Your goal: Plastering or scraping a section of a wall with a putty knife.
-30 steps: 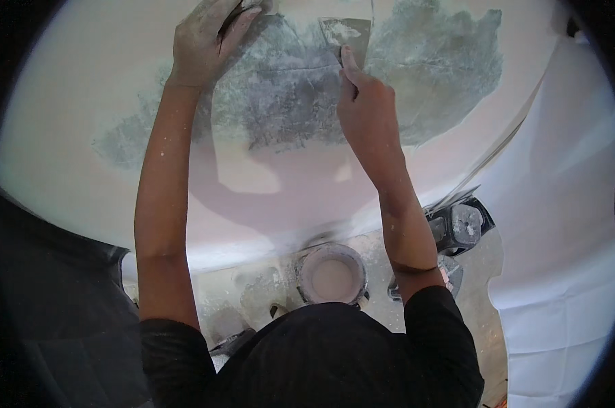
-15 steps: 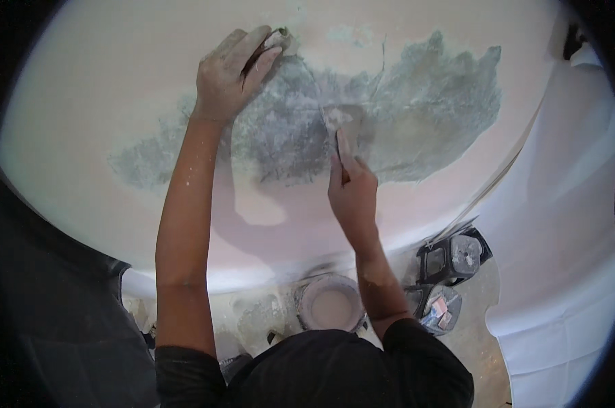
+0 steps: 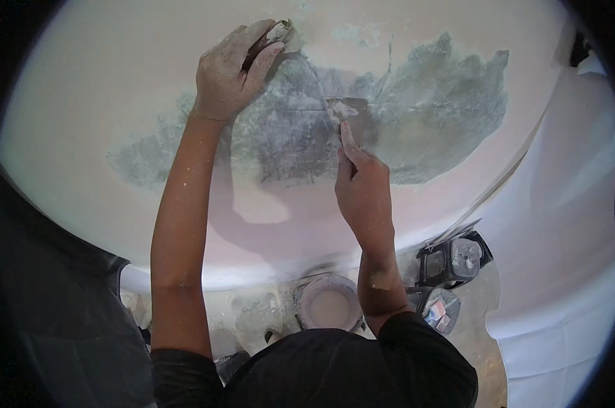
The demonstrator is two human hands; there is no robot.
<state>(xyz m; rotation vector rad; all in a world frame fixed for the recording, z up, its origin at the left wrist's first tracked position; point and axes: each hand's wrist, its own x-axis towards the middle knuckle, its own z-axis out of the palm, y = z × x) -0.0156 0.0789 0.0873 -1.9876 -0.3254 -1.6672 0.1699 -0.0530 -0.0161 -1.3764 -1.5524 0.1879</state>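
A large pale wall [image 3: 83, 122] fills the view, with a ragged grey-green patch [image 3: 450, 102] across its middle. My right hand [image 3: 365, 190] is closed round a putty knife, its forefinger stretched along the flat blade [image 3: 362, 115]. White putty [image 3: 341, 109] clings to that blade, which lies over the grey patch near a thin crack. Higher up and to the left, my left hand [image 3: 226, 75] grips a putty-smeared tool [image 3: 280, 30] at the patch's upper edge. Its thin edge shows past the fingers, but the palm hides the rest, so its exact kind is unclear.
Below the wall, a round bucket [image 3: 331, 306] of pale mix stands on the spattered floor. Two dark stools [image 3: 450, 262] are to its right, the nearer bearing small packets [image 3: 438, 313]. White sheeting [image 3: 552, 272] hangs at right, and dark cloth [image 3: 56, 292] at left.
My right hand and the putty knife have shifted slightly right across the patch. My left hand stays nearly in place, still gripping its tool. The view has moved a little.
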